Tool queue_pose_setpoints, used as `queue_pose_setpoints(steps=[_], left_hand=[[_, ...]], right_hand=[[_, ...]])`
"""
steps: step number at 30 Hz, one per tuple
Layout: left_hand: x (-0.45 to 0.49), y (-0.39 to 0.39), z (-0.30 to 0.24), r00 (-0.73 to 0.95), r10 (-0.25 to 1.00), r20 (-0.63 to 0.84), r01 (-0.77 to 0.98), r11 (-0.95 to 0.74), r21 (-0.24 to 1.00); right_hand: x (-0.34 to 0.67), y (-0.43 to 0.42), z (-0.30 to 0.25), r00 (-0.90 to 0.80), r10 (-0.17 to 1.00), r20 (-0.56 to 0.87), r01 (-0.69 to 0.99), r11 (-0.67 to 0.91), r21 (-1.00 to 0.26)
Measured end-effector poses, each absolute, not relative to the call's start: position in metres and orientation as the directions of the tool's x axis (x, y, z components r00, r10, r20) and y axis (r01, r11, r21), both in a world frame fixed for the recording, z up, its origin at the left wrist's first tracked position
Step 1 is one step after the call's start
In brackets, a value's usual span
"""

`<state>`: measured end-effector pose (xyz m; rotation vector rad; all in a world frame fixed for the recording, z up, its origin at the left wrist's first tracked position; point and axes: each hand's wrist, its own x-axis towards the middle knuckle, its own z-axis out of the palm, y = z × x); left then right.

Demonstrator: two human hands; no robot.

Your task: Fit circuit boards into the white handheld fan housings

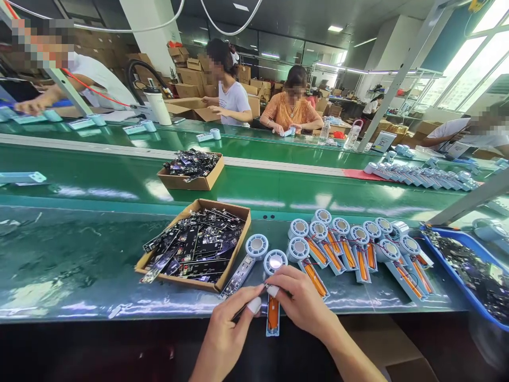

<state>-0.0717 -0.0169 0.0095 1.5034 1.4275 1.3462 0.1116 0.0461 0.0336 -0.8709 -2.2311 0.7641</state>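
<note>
My left hand [231, 324] is closed, thumb and forefinger pinching a thin dark strip that looks like a circuit board, mostly hidden by the fingers. My right hand [301, 298] is pinched shut against its end; whatever small piece it grips is hidden. Both thumbs have white coverings. Beneath the hands lies a light-blue housing [275, 261] with a round head and an orange cell in its open handle. To its left, another light-blue housing [256, 246] has a circuit board [238, 277] in its handle. A cardboard tray [247, 223] full of circuit boards [199, 241] stands beyond my left hand.
Several light-blue housings with orange cells [361, 262] lie to the right, beside a blue tray [469, 297] of dark parts. A smaller cardboard box [214, 172] sits on the green belt [278, 185]. Across it, co-workers [292, 109] handle similar housings. A metal post [397, 79] rises at right.
</note>
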Motion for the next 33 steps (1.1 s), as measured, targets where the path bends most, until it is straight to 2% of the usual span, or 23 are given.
queue_pose_setpoints(steps=[6, 11, 13, 16, 18, 19, 21, 23, 25, 27, 29, 30, 31, 33], left_hand=[[-0.075, -0.014, 0.009, -0.104, 0.978, 0.179, 0.258, -0.147, 0.955], [-0.076, -0.016, 0.012, -0.108, 0.986, 0.123, 0.343, -0.079, 0.936], [-0.077, -0.017, 0.012, -0.120, 0.985, 0.123, 0.373, -0.070, 0.925], [-0.078, -0.019, 0.009, -0.093, 0.989, 0.114, 0.415, -0.066, 0.907], [-0.078, -0.019, 0.008, -0.069, 0.994, 0.079, 0.415, -0.044, 0.909], [-0.077, -0.019, 0.007, -0.064, 0.996, 0.058, 0.412, -0.027, 0.911], [-0.074, -0.018, 0.007, -0.057, 0.998, 0.020, 0.420, 0.006, 0.908], [-0.070, -0.017, 0.006, -0.048, 0.999, 0.021, 0.461, 0.004, 0.887], [-0.067, -0.018, 0.004, -0.022, 0.998, 0.067, 0.538, -0.045, 0.842], [-0.064, -0.020, 0.000, -0.006, 0.990, 0.139, 0.656, -0.101, 0.748], [-0.063, -0.024, -0.002, 0.003, 0.983, 0.183, 0.778, -0.118, 0.617], [-0.063, -0.026, -0.003, 0.017, 0.982, 0.189, 0.819, -0.122, 0.561], [-0.063, -0.028, -0.003, 0.030, 0.981, 0.193, 0.842, -0.129, 0.525], [-0.064, -0.029, -0.002, 0.061, 0.973, 0.223, 0.828, -0.174, 0.533]], right_hand=[[0.106, 0.045, 0.033, -0.555, 0.756, 0.349, 0.426, 0.618, -0.661], [0.118, 0.041, 0.048, -0.627, 0.736, 0.254, 0.440, 0.604, -0.664], [0.125, 0.036, 0.055, -0.670, 0.703, 0.239, 0.460, 0.646, -0.609], [0.133, 0.029, 0.057, -0.734, 0.647, 0.206, 0.523, 0.732, -0.437], [0.134, 0.028, 0.052, -0.754, 0.614, 0.232, 0.524, 0.776, -0.350], [0.134, 0.029, 0.049, -0.755, 0.598, 0.270, 0.504, 0.792, -0.345], [0.130, 0.033, 0.041, -0.714, 0.599, 0.362, 0.431, 0.784, -0.446], [0.124, 0.036, 0.032, -0.613, 0.678, 0.405, 0.340, 0.689, -0.640], [0.117, 0.038, 0.025, -0.464, 0.817, 0.343, 0.277, 0.501, -0.820], [0.109, 0.036, 0.020, -0.331, 0.919, 0.213, 0.229, 0.297, -0.927], [0.103, 0.034, 0.018, -0.270, 0.956, 0.116, 0.191, 0.171, -0.967], [0.102, 0.032, 0.018, -0.266, 0.958, 0.104, 0.186, 0.157, -0.970], [0.100, 0.031, 0.019, -0.273, 0.955, 0.117, 0.200, 0.175, -0.964], [0.100, 0.030, 0.023, -0.295, 0.937, 0.187, 0.258, 0.267, -0.928]])
